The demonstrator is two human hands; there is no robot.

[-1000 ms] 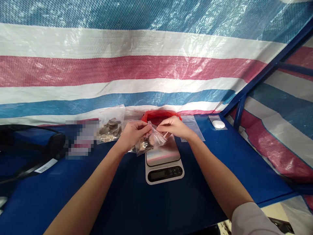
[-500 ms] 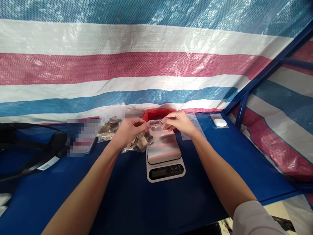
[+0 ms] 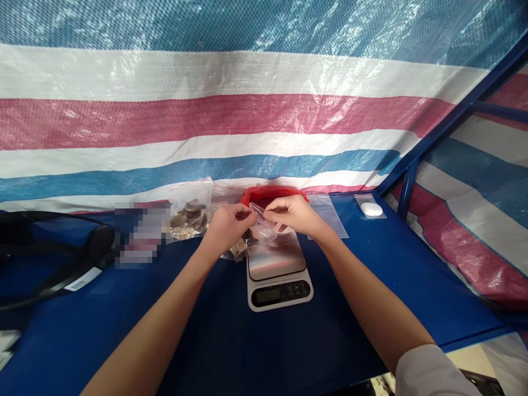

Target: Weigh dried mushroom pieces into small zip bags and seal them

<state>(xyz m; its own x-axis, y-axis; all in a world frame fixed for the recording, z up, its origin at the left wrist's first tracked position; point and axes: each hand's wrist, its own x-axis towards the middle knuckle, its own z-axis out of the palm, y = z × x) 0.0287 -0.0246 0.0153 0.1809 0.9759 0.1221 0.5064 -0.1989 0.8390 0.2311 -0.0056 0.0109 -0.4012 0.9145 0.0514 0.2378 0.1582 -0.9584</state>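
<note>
“So, gripping what, and where?”

“1 clear zip bag [image 3: 267, 231], just above the far left part of the scale [image 3: 276, 261]. Pinched at the left side of its mouth by thumb and forefinger of the left hand [image 3: 229, 228], at the right side by those of the right hand [image 3: 295, 214].”

“Pointing which way?”

“Mouth-up, toward the scale's far side; long axis slanting down and leftward, past the scale's left edge. Weighted at the low end with tan and darker pieces [image 3: 239, 249], partly hidden behind the left hand. Cannot tell about the seal, parted or pressed.”

“Any writing?”

“On the scale's near panel, yes: a power symbol, then M and T, on 3 round buttons [image 3: 296, 287]. Below them, marks too small to read; beside them, a display [image 3: 268, 297] too faint to read. Well left of the scale, a white label [image 3: 83, 279] on black gear [image 3: 98, 245], also illegible.”

“And around?”

“Just beyond the scale, a red bag [image 3: 264, 194]. Left of the scale, a clear pouch of dark slices [image 3: 192, 217]. Right of the scale, flat clear plastic [image 3: 330, 220]; farther right, a white rounded object [image 3: 371, 209]. Under the scale, a blue tabletop [image 3: 412, 275]; behind it, striped sheeting [image 3: 247, 115].”
</note>
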